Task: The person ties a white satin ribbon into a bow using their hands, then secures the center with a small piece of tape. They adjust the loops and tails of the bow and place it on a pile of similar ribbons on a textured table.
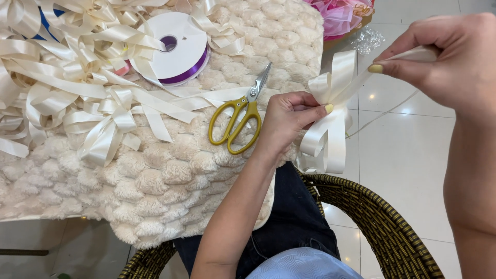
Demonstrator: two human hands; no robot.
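The left hand [289, 116] pinches the gathered middle of a cream satin ribbon bow [330, 119], thumb pressed against curled fingers right at the waist of the loops. The bow hangs just off the right edge of the cream bobbled plush blanket [170, 181], over the pale tiled floor [408, 155], with its loops fanning up and down from the pinch. The right hand [444, 62], far right and higher, nips a flat tail of the same ribbon between thumb and forefinger and draws it up and away from the bow, so the strip runs taut between the two hands. A thin clear thread seems to trail from the bow toward the floor, though it is too fine to be sure.

To do this well, I judge the left pinch should hold firm at the centre so the loops do not slide or twist, while the right keeps the tail flat and pulls evenly along its length.

The left forearm comes up from near, wrist bent right; the right forearm drops straight down the right edge.

On the blanket, just left of the left hand, lie yellow-handled scissors [238, 121]. Farther left sit a white spool of purple ribbon [173, 46] and a heap of finished cream bows [67, 82].
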